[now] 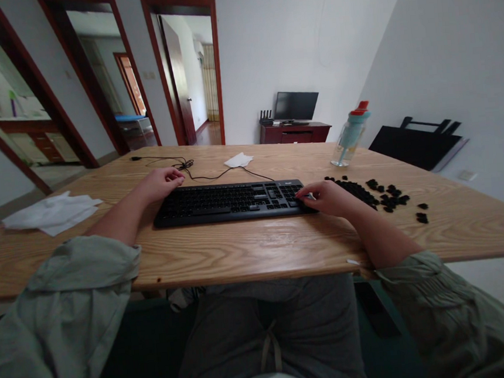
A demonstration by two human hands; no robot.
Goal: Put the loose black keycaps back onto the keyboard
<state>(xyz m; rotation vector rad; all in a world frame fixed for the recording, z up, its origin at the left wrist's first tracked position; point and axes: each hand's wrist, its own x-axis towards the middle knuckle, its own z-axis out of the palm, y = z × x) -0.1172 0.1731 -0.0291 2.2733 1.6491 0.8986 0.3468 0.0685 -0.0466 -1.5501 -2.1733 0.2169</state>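
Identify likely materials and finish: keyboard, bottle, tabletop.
Keyboard: probably plastic, dark, mostly matte; faint sheen along the front edge.
Bottle: clear, glossy plastic or glass, can't tell which; see-through walls.
Tabletop: wood or wood-look laminate, satin; visible grain, soft reflections.

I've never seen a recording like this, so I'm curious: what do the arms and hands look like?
They are a person's: the left hand and right hand are bare, without gloves. The loose left sleeve and right sleeve are grey-green and leave the wrists uncovered; the left has a wide cuff, the right looks gathered in creases.
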